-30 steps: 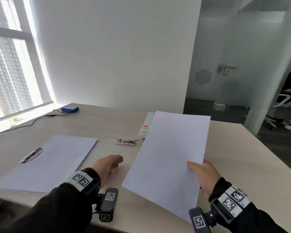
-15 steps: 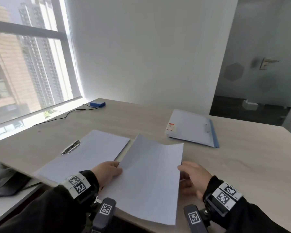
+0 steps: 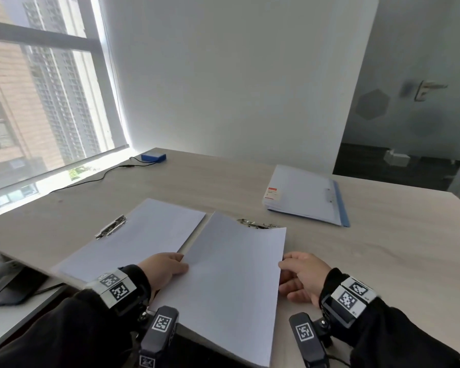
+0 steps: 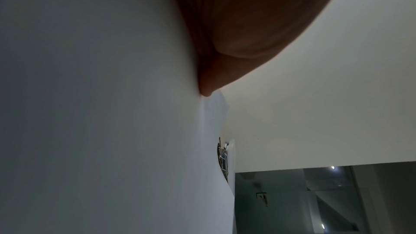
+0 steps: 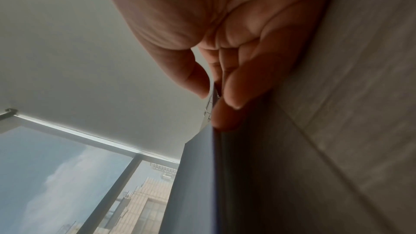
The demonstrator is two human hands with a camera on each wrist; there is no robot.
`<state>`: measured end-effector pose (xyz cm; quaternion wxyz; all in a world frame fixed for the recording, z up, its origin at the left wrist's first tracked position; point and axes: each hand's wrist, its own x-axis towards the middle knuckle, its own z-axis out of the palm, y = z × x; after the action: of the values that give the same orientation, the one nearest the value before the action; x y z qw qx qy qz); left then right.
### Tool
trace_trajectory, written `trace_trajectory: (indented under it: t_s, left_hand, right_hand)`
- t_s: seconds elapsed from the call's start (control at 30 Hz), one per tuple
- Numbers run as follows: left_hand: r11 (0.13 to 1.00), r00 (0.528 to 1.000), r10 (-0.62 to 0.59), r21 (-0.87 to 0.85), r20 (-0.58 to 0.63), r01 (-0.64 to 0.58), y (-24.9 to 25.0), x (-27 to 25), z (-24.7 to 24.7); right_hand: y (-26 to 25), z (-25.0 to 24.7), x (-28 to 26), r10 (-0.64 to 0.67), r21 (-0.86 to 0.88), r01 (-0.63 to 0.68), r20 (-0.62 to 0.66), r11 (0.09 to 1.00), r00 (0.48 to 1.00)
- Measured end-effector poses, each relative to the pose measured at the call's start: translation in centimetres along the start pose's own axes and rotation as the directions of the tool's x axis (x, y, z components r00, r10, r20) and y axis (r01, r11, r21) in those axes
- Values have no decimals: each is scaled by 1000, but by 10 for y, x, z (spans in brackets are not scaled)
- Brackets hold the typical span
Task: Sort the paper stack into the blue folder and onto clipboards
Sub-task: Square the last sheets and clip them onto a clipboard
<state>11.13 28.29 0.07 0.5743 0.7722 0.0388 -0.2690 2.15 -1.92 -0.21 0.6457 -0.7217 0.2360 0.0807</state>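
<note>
At bench centre, both hands hold one white sheet (image 3: 231,277) by its side edges — left hand (image 3: 163,269) with its grip clamped on the left edge, thumb on top; right hand (image 3: 300,274) pinching the right edge between thumb and curled fingers (image 5: 238,84). Sheet is thin, matte, slightly bowed, near end hanging past the bench (image 3: 383,261) edge. Its far end covers most of a metal clip (image 3: 255,223) of the clipboard below. Just left lies a second clipboard (image 3: 133,243), sheet flat under its silver clip. Far right, well apart — blue folder (image 3: 343,205) with paper stack (image 3: 300,195), red-white label at one corner. Far left corner: small blue box (image 3: 153,156) with black cable (image 3: 91,179). Bench is pale wood-grain laminate.
</note>
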Motion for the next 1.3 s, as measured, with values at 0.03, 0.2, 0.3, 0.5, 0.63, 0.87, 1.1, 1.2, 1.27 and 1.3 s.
trace_trajectory:
  t_s: [0.03,0.2,0.3,0.5,0.63,0.87,1.1,1.2,1.27,1.3]
  left_hand:
    - [1000,1000,0,7,-5,0,1,2,2]
    - [1000,999,-6,-7,-49,6,4,9,8]
    - [998,994,41,56,-101,-35,7,12,8]
    - [998,995,62,-4,-75,-63,24,11,9]
    - [987,986,121,120,-118,-107,32,18,10]
    - [992,982,124,32,-141,-120,21,32,7]
    - [985,980,163,-41,-115,-169,3,39,4]
    - [982,978,176,-43,-107,-182,0,42,2]
    - [982,980,173,-64,-94,-179,0,41,3]
    - [981,982,171,-76,-83,-177,1,40,4]
  right_hand:
    - [1,0,0,2,14,-1,-7,1000,1000]
    - [1,-2,1,-22,89,28,-70,996,997]
    - [-1,-5,0,-37,129,51,-110,990,993]
    - [-8,-11,-3,-67,126,88,-159,988,985]
    - [-11,-12,-4,-68,134,90,-159,987,985]
    - [-15,-12,-3,-46,175,77,-174,982,984]
    - [-32,-12,38,8,464,105,-235,880,972]
    - [-45,-7,57,43,547,83,-214,833,976]
    - [-52,-4,68,72,577,57,-198,815,978]
    - [-54,-2,72,77,588,53,-194,807,978]
